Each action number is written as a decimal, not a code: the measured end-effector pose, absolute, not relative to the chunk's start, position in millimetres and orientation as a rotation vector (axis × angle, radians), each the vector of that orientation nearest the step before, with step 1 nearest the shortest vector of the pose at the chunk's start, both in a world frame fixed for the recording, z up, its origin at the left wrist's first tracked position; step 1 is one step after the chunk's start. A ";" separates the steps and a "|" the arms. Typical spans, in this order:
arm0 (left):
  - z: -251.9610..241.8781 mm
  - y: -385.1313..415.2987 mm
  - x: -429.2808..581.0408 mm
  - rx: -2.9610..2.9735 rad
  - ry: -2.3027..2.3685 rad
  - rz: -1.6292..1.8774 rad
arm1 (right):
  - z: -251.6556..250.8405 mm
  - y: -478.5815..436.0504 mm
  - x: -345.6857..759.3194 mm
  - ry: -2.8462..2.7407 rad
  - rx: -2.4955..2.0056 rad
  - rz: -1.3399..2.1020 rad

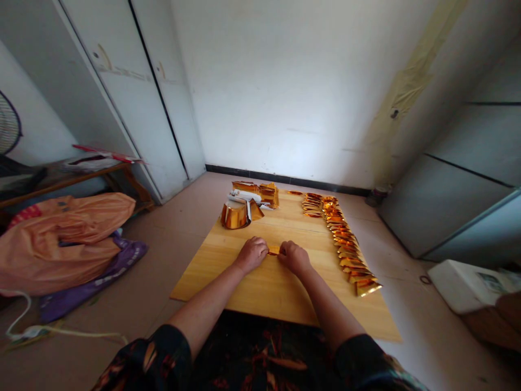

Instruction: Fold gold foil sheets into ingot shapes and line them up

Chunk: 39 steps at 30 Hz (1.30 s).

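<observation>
My left hand [253, 253] and my right hand [293, 256] are both closed above the middle of a wooden board [244, 290]. Between them stretches a small piece of shiny gold foil paper [273, 250], one end pinched in each hand. Its ends are hidden by my fingers. Down the board's right side runs a long row of folded gold foil pieces [345, 250], overlapping one another. A shorter row of folded foil pieces [312, 205] lies near the far edge. Curved gold foil sheets [236, 215] stand at the far left of the board.
More gold foil with white wrapping [248, 195] lies at the back left. A wall [285, 108] rises beyond the board. Orange and purple bags [81, 239] lie on the left floor, near a cord [77, 332]. A white box [464, 285] stands at right.
</observation>
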<state>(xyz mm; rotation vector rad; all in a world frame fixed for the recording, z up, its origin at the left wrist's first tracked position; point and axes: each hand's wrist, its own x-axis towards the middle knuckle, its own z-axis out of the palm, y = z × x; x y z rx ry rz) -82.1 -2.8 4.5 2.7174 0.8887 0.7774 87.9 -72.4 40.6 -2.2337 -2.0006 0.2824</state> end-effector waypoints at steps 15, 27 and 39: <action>21.8 -24.7 -59.9 2.130 1.521 0.615 | 16.8 -77.8 71.3 -2.093 -2.063 -0.156; 37.3 -38.5 -47.3 2.096 1.685 0.485 | 15.4 -78.7 73.2 -2.077 -2.087 -0.248; 35.7 -38.6 -49.2 2.112 1.660 0.531 | 17.2 -78.8 75.5 -2.032 -2.090 -0.261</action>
